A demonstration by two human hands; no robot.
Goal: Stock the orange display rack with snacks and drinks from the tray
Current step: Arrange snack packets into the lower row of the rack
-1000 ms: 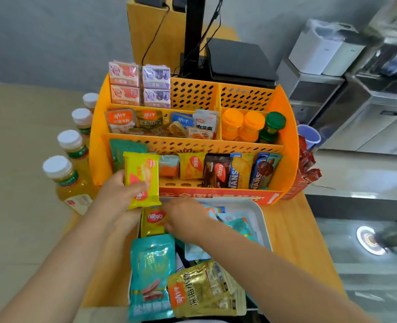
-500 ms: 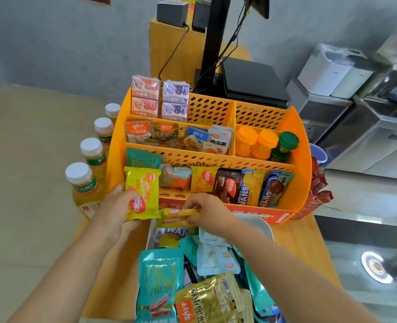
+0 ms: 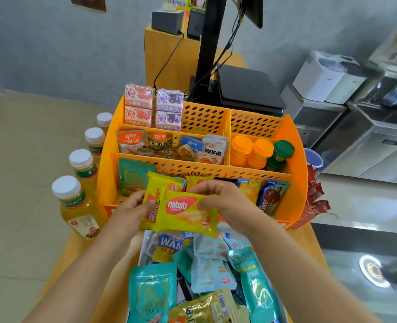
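Behind the orange rack (image 3: 295, 145), mid-frame, the right hand (image 3: 218, 197) has just brought up a second yellow wafer pack (image 3: 185, 213) — pinching it — while the left hand (image 3: 132, 206) grips the first yellow pack (image 3: 156, 185), probably both going in together.

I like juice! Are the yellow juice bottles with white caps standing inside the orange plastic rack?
No, the yellow juice bottles with white caps stand in a row outside the orange plastic rack, beside its left wall.

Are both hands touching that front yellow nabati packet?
Touching. The head view shows the right hand pinching the front nabati packet at its top edge, while the left hand grips its left side together with a second yellow packet behind.
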